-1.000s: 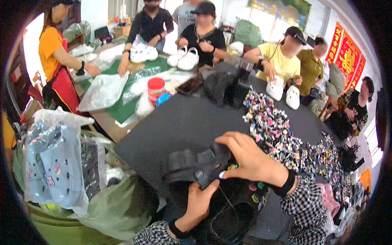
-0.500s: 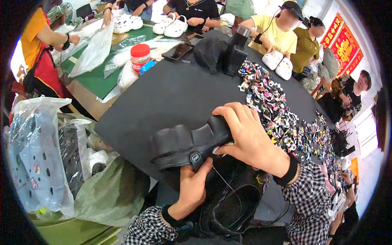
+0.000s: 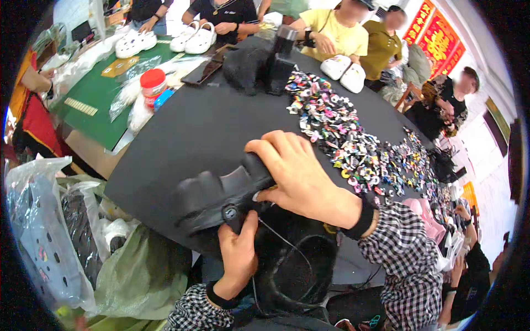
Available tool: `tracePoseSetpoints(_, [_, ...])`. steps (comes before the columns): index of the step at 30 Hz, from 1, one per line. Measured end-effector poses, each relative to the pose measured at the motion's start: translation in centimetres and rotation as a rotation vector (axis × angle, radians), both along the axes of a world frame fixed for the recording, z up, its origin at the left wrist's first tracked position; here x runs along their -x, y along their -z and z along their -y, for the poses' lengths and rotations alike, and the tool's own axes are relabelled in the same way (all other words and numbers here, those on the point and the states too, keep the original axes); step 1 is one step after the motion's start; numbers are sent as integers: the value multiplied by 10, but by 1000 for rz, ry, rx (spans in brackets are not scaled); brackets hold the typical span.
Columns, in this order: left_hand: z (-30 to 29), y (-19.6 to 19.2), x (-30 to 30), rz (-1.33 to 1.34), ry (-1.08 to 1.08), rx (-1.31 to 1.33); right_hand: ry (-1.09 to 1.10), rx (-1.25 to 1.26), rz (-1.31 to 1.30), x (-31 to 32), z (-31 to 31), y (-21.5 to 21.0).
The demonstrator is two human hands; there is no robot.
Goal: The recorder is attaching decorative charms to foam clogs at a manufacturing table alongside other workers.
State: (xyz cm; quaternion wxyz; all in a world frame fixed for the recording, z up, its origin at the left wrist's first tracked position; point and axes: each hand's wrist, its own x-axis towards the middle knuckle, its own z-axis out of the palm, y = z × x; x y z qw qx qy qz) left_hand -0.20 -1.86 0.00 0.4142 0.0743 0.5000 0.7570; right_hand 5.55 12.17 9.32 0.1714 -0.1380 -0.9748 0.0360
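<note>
A black clog (image 3: 205,203) with a chunky sole is held between my two hands over the near part of the black tabletop (image 3: 190,140). My left hand (image 3: 238,247) grips its strap from below, thumb beside the round rivet. From above, my right hand (image 3: 302,175) wraps the other end, fingers over the sole and thumb underneath. The inside of the clog is hidden from me. Beyond my right hand lies a large heap of small colourful shoe charms (image 3: 353,132).
White clogs (image 3: 351,77) lie at the far edge near seated people. A red-lidded jar (image 3: 153,85) stands by the green mat (image 3: 83,118). Bagged blue clogs (image 3: 44,243) are at left. A dark cable (image 3: 309,259) loops below my hands. A black stand (image 3: 280,71) rises behind.
The whole view has shifted, so things appear further left. My hands keep the same hold on the clog. The person at far left has mostly left the view.
</note>
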Motion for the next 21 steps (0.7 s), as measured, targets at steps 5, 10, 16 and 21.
tracePoseSetpoints(5, [9, -2, -1, -359, 146, -82, -149, 84, -31, -20, -13, -4])
tracePoseSetpoints(10, [5, -5, 10, -432, 232, -207, -133, 123, -121, -41, -19, -9])
tracePoseSetpoints(16, [5, -13, 25, -252, 149, -253, 21, 305, -227, -102, -25, -26])
tracePoseSetpoints(21, [2, -48, 23, 75, 120, -349, 168, 453, -343, -158, -36, -17])
